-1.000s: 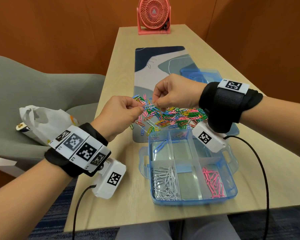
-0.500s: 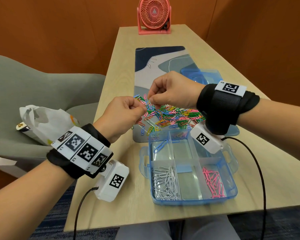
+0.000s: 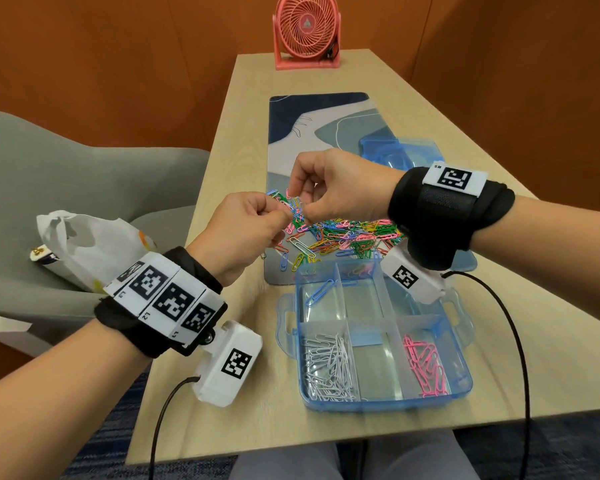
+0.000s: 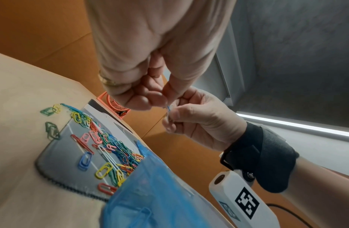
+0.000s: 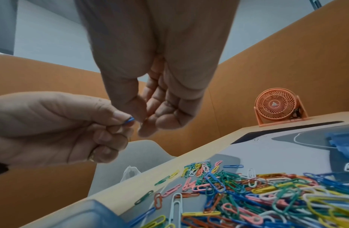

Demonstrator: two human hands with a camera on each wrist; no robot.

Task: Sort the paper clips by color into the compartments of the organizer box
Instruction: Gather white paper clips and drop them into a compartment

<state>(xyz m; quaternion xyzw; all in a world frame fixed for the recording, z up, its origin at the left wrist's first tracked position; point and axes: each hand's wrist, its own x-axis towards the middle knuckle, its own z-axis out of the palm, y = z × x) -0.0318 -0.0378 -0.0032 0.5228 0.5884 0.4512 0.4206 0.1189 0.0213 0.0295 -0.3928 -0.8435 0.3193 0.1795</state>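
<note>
Over the left end of the mixed-colour paper clip pile (image 3: 347, 233), my two hands meet fingertip to fingertip. My left hand (image 3: 286, 216) pinches a blue clip (image 5: 128, 120) between thumb and forefinger. My right hand (image 3: 305, 211) pinches something small and pale right against it, mostly hidden by its fingers. The clear blue organizer box (image 3: 378, 407) sits nearer me. White clips (image 3: 326, 368) fill its front left compartment and pink clips (image 3: 426, 365) its front right. One blue clip (image 3: 321, 292) lies in the back left compartment.
The pile lies on a blue-grey desk mat (image 3: 312, 133). The box's lid (image 3: 400, 154) rests behind my right wrist. A pink fan (image 3: 307, 29) stands at the table's far end. On the grey chair at the left lies a white plastic bag (image 3: 84, 244). Camera cables hang off the table's near edge.
Both hands have stayed together above the pile, drifting slightly left. Their fingertips keep working at the clips held between them.
</note>
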